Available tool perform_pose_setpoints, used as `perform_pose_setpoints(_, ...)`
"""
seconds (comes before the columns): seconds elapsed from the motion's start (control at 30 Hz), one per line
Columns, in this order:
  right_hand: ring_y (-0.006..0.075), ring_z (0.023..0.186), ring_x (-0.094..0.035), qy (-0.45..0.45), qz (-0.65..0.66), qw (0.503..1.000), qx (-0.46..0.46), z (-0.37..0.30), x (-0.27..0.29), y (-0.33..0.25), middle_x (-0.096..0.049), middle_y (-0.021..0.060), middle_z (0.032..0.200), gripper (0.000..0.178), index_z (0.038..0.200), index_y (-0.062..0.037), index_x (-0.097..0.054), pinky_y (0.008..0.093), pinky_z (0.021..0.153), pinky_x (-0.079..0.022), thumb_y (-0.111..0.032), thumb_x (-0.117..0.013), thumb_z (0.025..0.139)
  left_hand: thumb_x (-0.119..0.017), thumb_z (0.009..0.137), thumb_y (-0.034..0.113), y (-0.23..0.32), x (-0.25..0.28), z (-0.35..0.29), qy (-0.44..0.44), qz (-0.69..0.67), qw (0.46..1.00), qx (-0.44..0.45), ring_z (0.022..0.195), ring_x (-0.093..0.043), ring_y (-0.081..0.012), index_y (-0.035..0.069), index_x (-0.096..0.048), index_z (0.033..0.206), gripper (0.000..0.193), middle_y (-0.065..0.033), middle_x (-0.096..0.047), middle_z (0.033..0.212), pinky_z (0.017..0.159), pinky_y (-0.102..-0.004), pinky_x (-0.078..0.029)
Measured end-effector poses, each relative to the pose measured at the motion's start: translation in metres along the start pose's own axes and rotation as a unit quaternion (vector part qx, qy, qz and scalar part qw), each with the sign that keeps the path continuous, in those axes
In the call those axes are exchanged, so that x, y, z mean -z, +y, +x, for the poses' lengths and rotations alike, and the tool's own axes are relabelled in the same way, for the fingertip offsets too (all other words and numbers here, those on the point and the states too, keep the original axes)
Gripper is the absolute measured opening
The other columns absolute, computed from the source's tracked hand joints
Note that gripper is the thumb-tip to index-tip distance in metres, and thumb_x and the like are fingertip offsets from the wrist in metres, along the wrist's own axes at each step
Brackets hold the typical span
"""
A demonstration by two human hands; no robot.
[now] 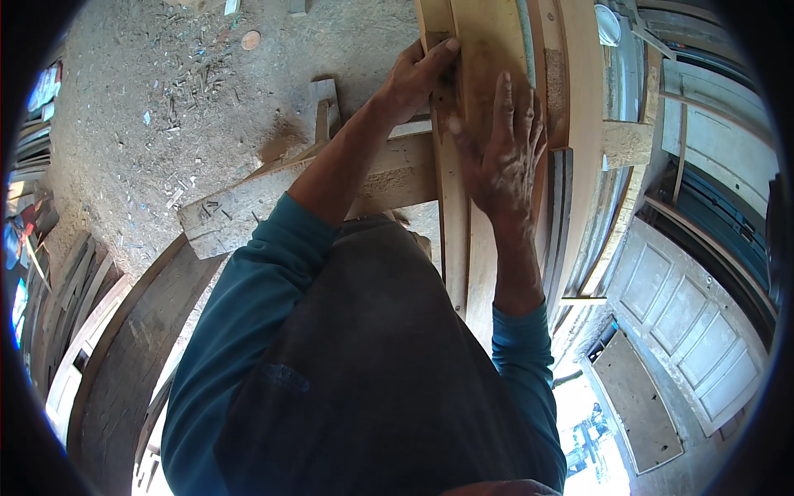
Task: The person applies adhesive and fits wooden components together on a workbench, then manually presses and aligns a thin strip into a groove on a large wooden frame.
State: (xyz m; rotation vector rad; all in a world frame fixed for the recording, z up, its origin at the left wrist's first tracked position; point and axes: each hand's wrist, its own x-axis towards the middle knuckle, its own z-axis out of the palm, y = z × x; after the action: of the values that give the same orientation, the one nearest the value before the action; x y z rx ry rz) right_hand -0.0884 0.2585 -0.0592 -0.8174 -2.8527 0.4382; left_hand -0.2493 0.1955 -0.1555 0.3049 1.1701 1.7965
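My left hand grips the near-left edge of a long wooden board, its thumb lying on top and its other fingers mostly hidden at the side. To the right, my right hand lies over the board's face with fingers stretched out and spread. Pale dust coats the back of this hand. The board runs away from me beside other long planks. A dark, narrow strip lies just right of my right wrist.
A rough timber beam crosses beneath the boards, with loose nails on its left end. Shavings and scraps litter the floor. A curved wooden piece stands at lower left. Panelled doors and stacked lumber line the right side.
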Motion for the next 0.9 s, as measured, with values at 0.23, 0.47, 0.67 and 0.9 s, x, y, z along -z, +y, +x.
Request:
perform_pose_setpoints(0.23,0.0481,0.146,-0.031,0.027,-0.057,0.998,0.024,0.034,-0.011,0.000,-0.034,0.0308,0.156,0.084,0.155,-0.0063,-0.042,0.0642,0.114,-0.027,-0.066,-0.054,0.097,-0.060,0.103,0.049,-0.005,0.000,0.003,-0.011,-0.026,1.000,0.004,0.098,-0.067,-0.0156,-0.006,-0.059,0.130,0.061,-0.0113,-0.069,0.111,0.084,-0.0308,-0.057)
perform_pose_setpoints(0.47,0.0473,0.142,-0.035,0.031,-0.071,0.996,0.055,0.029,-0.004,-0.002,-0.038,0.0296,0.152,0.079,0.150,-0.0080,-0.048,0.0635,0.111,-0.030,-0.064,-0.057,0.096,-0.062,0.102,0.049,0.001,-0.001,0.000,0.013,0.023,1.000,0.011,0.098,-0.069,-0.0171,-0.006,-0.058,0.129,0.061,-0.0137,-0.070,0.113,0.085,-0.0315,-0.059)
perform_pose_setpoints(0.67,0.0472,0.140,-0.037,0.064,-0.087,0.992,0.070,0.041,-0.007,-0.006,-0.041,0.0281,0.149,0.076,0.148,-0.0076,-0.050,0.0632,0.108,-0.032,-0.062,-0.059,0.096,-0.062,0.102,0.048,0.002,-0.004,-0.002,0.006,-0.035,0.999,0.004,0.097,-0.069,-0.0171,-0.006,-0.059,0.128,0.060,-0.0141,-0.070,0.109,0.081,-0.0304,-0.059)
perform_pose_setpoints(0.9,0.0488,0.139,-0.038,0.055,-0.093,0.991,0.080,0.040,-0.008,-0.009,-0.042,0.0294,0.148,0.077,0.149,-0.0066,-0.048,0.0632,0.108,-0.032,-0.061,-0.059,0.096,-0.062,0.102,0.047,-0.001,0.000,0.002,-0.014,-0.042,0.999,-0.009,0.098,-0.069,-0.0176,-0.007,-0.057,0.131,0.062,-0.0156,-0.069,0.112,0.081,-0.0303,-0.059)
